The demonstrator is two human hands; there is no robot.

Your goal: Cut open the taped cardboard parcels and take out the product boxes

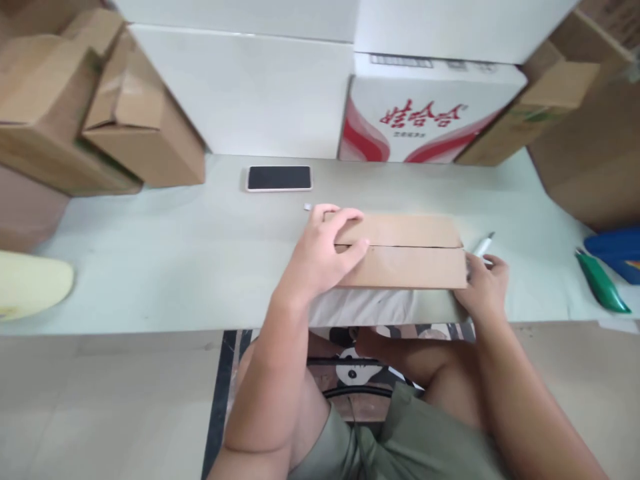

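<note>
A small brown cardboard box (407, 250) with its two top flaps folded shut lies near the front edge of a pale table (175, 253). My left hand (327, 250) rests flat on the box's left end, fingers spread over the flaps. My right hand (484, 279) is curled at the box's right end, pressed against its side, and grips a white pen-like tool (483, 245) whose tip points away from me.
A phone (279, 178) lies face up behind the box. Brown cartons (100, 113) stack at the back left, a white and red carton (425, 110) at the back, more cartons (590, 133) at the right. A green tool (600, 283) and a blue object (617, 250) lie right.
</note>
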